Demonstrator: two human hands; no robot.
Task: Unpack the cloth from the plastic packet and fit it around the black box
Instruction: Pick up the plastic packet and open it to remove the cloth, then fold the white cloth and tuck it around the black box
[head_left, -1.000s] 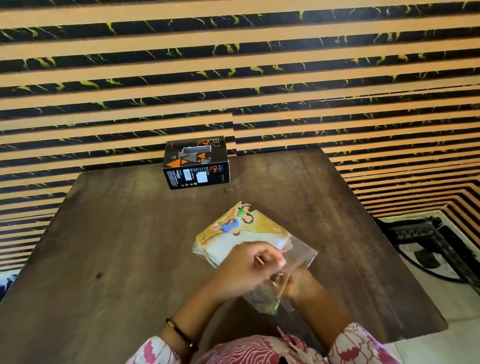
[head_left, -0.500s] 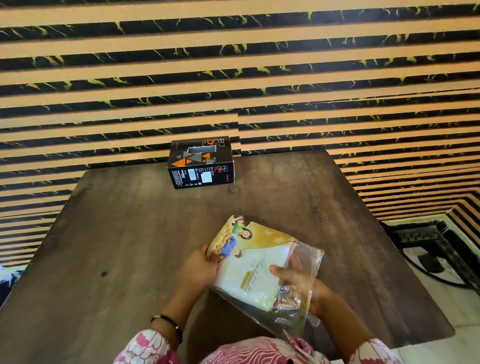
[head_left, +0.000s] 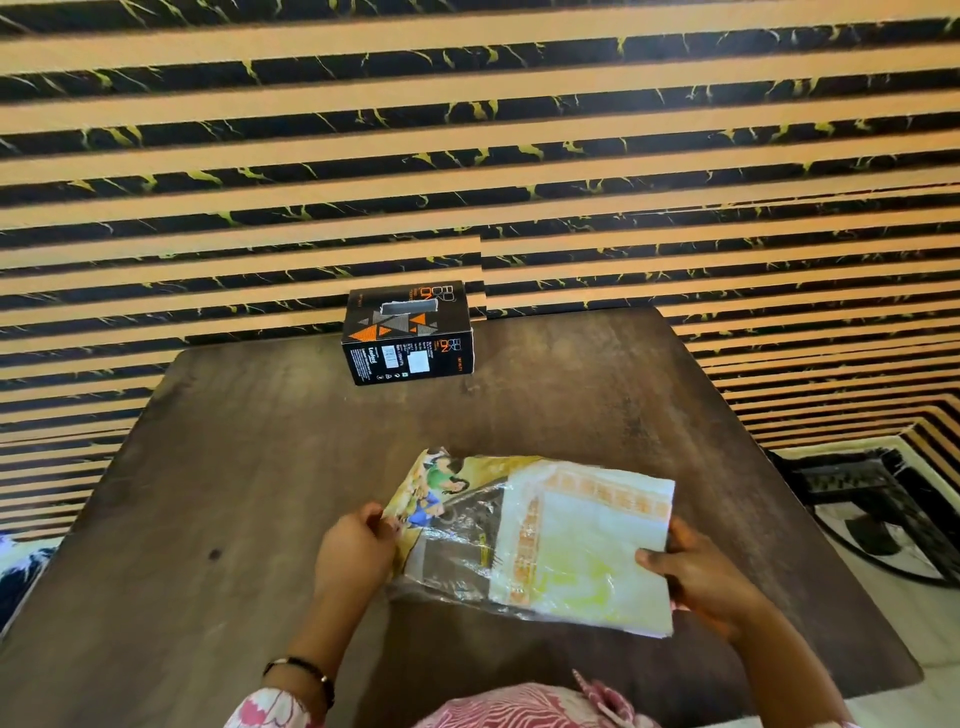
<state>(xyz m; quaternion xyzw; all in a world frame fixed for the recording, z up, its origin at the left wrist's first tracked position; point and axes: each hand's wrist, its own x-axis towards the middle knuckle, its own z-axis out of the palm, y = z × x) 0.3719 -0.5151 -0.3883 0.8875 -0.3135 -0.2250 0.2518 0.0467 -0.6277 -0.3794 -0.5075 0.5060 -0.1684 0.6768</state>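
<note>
Left hand (head_left: 356, 545) pinches the clear plastic packet (head_left: 447, 540), right hand (head_left: 696, 577) grips the folded white orange-bordered cloth (head_left: 587, 545); lettering on the black cardboard box (head_left: 408, 332) is too small to read.

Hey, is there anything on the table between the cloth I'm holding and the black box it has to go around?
Nothing visible. The stretch of table between the cloth and the black box is bare wood. The cloth is partly out of the plastic packet, which the left hand holds; the right hand grips the cloth.
</note>
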